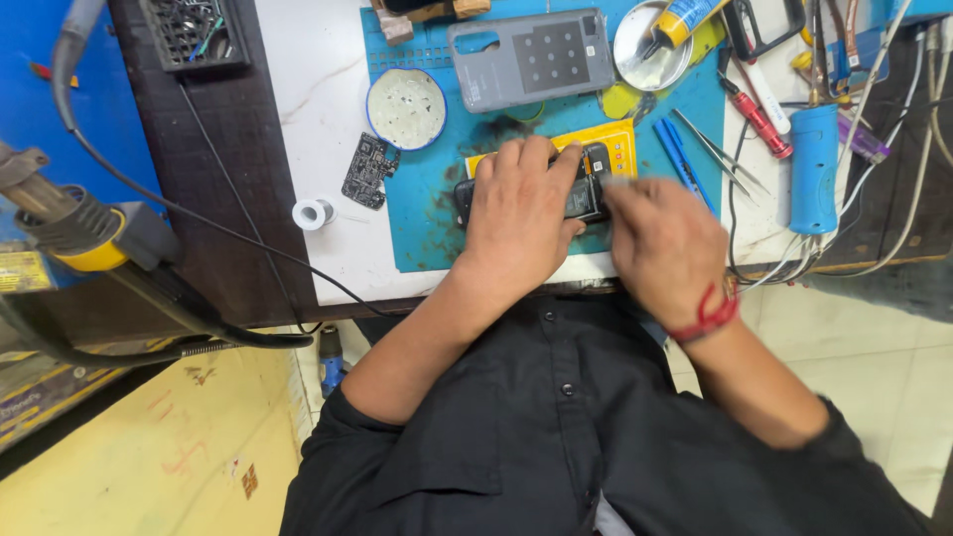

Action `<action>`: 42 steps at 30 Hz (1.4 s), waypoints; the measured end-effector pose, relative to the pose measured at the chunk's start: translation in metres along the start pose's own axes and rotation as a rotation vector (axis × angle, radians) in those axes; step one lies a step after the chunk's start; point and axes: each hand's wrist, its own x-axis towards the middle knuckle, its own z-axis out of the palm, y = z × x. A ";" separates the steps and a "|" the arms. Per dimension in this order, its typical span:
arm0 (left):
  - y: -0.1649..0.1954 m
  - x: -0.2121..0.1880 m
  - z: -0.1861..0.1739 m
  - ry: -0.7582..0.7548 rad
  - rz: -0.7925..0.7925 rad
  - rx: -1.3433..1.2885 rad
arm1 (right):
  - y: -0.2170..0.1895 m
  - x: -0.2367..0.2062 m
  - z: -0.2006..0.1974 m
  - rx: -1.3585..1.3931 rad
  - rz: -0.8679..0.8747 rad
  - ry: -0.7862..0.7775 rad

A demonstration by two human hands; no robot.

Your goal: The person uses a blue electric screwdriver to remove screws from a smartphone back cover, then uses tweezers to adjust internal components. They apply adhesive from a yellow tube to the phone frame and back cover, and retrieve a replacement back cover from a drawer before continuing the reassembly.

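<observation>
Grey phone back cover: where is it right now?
Head view, top centre: the grey phone back cover lies on the blue work mat, between the round white dish and the metal bowl, beyond both hands.

Your white bench [318, 109] has a blue work mat [422, 228] covering most of the middle. Straight on the bare top you've got a small solder spool [315, 213], a black circuit board [369, 171] overlapping the mat's edge, and what looks like a blue cylinder tool [814, 169] among cables [874, 119] on the right.
</observation>
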 end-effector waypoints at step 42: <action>-0.010 -0.005 0.019 0.019 -0.021 -0.025 | 0.007 0.057 0.007 -0.103 -0.201 -0.092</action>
